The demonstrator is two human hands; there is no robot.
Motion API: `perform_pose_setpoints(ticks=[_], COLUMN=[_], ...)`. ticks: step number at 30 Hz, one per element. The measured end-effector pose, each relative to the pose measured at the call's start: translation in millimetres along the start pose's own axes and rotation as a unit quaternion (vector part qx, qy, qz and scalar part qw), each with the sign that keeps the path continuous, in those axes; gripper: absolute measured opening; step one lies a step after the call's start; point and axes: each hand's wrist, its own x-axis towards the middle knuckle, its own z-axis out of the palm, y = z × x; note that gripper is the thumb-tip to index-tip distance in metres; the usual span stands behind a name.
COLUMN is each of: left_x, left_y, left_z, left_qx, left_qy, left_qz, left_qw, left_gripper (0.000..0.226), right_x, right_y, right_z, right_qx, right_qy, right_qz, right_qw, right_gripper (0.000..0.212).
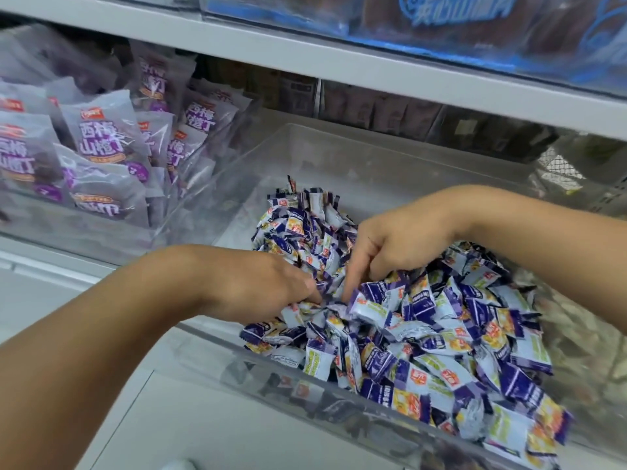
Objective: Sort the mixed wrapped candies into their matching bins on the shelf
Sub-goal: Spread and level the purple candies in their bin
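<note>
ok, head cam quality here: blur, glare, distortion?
Head view: blue packs on the top shelf are soft; candy pile smears toward the lower right; clear bin walls catch hazy reflections; shelf edge runs tilted from the wide lens; lighting is even.

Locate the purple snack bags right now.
In the head view the purple snack bags stand at upper left in a clear bin, beside the clear bin of small wrapped candies where the left hand and right hand dig.
</note>
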Motion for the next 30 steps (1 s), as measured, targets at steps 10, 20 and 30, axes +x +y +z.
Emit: perform_pose_setpoints(ticks=[10, 20, 30], left_x=[-4.1, -3.0, -3.3], left_y=[-2.2, -3.2, -1.3], left_z=[1.5, 2.2, 1.0], left_qx=[0.016, -0.165, -0.235], left_qy=[0.003, 0.113, 0.068], left_qz=[-0.028, -0.117, -0.124], left_qw=[0.999, 0.973, 0.962], left_gripper=[0.04, 0.06, 0.095], right_x=[11.8, 4.7, 15.9], right_y=[8.7, -6.9, 0.4], right_z=[-4.6, 3.3, 5.8], right_qx=[-0.027, 0.012, 0.027], right_qy=[0.107, -0.004, 0.03], right_qz=[0.101, 0.019, 0.033], right_qw=[0.989, 1.0, 0.999], right_gripper=[0.075, 0.041, 0.048])
